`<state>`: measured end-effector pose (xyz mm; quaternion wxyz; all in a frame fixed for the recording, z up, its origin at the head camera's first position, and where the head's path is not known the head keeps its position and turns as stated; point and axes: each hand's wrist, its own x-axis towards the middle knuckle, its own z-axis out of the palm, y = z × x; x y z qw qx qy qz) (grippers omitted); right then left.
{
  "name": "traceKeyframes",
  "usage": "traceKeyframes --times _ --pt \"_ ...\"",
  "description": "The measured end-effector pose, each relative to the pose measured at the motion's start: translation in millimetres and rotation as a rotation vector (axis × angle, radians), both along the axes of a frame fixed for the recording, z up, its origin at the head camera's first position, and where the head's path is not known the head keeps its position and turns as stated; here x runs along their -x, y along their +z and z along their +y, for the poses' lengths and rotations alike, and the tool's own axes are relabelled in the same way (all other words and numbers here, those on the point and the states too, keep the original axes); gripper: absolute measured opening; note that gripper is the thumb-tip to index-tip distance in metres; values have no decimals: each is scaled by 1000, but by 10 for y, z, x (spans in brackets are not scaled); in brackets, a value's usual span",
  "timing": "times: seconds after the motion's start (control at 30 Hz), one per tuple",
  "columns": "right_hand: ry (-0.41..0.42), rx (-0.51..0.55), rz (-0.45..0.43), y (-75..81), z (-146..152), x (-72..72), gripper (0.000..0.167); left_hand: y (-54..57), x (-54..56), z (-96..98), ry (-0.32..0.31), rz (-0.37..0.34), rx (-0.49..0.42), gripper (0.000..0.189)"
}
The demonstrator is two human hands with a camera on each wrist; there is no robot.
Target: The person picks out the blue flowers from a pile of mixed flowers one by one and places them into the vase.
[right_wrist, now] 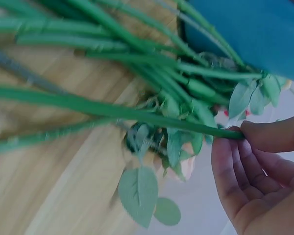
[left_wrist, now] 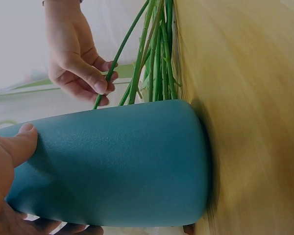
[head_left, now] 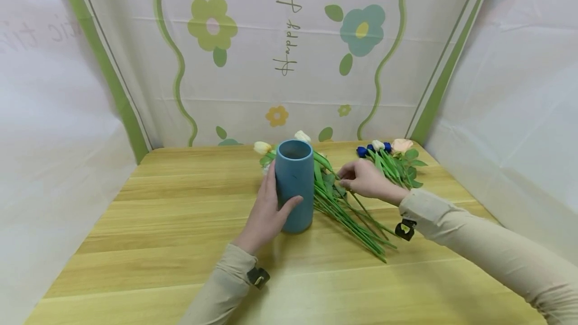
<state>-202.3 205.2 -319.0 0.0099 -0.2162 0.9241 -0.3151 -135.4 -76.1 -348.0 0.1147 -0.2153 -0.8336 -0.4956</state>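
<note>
A tall blue vase (head_left: 294,189) stands upright on the wooden table, its mouth facing up. My left hand (head_left: 267,214) grips it from the left side, thumb across the front and fingers behind. Just right of the vase, my right hand (head_left: 367,180) pinches one green flower stem (right_wrist: 137,116) between thumb and fingertips. That stem is lifted above the other stems (head_left: 349,227), which lie on the table with their cut ends toward me. Behind the vase, a pale yellow tulip (head_left: 262,148) and a white tulip (head_left: 302,136) show; other blooms are hidden by the vase.
At the back right of the table (head_left: 149,245) lies a second bunch with blue flowers (head_left: 362,151), a white tulip (head_left: 378,145) and a peach rose (head_left: 402,145). A printed cloth (head_left: 253,79) hangs behind the table, with white sheets at both sides.
</note>
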Motion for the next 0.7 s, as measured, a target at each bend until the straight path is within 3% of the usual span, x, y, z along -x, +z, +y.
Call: traceKeyframes --times 0.2,0.7 --pt "69 65 -66 -42 -115 -74 14 -16 10 3 5 1 3 95" --pt "59 39 17 -134 -265 -207 12 -2 -3 7 12 0 3 96"
